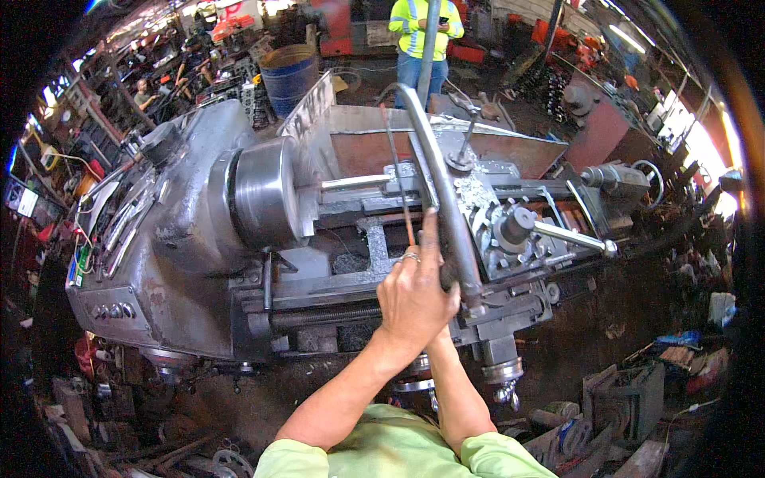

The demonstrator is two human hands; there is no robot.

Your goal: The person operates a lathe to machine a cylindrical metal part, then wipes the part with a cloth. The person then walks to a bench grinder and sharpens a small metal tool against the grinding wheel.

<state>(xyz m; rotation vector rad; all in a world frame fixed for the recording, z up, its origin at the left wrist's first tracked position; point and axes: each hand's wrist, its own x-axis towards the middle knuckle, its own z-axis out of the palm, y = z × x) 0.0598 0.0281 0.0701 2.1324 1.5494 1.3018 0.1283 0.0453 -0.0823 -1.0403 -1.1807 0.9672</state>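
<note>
My left hand [418, 291] is over the front of a metal lathe's carriage, back upward. Its index finger points away and the other fingers are bent, with a ring on one. A thin rod [400, 175] with an orange lower end runs down to these fingers; whether they touch it is unclear. To the right, a thick bent metal pipe [446, 191] arches over the carriage. My right forearm [458, 390] rises behind the left hand, which hides the right hand. A round bar [356, 182] lies between the chuck [267, 191] and the tool post [514, 227].
The lathe's headstock [171, 231] stands at left, with several tools on top. A long handle [570, 235] sticks out right of the tool post. Handwheels [504, 373] hang at the front. Beyond the lathe are a blue drum [291, 84] and a person in a yellow vest [426, 32].
</note>
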